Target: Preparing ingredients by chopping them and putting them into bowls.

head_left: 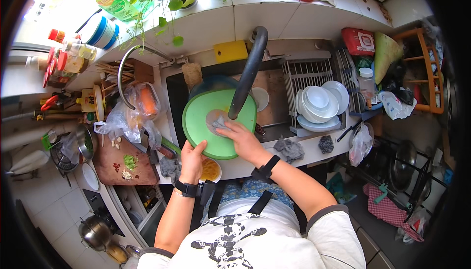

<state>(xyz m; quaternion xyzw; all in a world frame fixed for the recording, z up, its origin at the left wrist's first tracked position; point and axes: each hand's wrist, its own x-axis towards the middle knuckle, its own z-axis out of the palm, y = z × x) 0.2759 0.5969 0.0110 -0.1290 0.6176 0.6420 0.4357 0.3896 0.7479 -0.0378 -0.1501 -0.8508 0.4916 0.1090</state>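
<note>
A green plastic cutting board (202, 111) is held over the sink (174, 107), below the mouth of the dark faucet (251, 66). My left hand (192, 160) grips its near left edge, thumb on top, fingers hidden underneath. A wet-looking grey cloth (218, 122) is bunched under the fingertips of my right hand (244, 140), pressed on a pale round patch at the board's middle. Yellowish residue shows beside that patch. Just right of my left hand sits a bowl of yellow food (211, 169), partly covered by the board.
White bowls and plates (317, 101) stack in a metal dish rack (307, 66) on the right. Grey rags (289, 149) and a scouring pad (326, 144) lie along the front edge. Left are a wooden chopping board (121, 162) with chopped food, a knife (163, 147) and a bagged carrot (148, 99).
</note>
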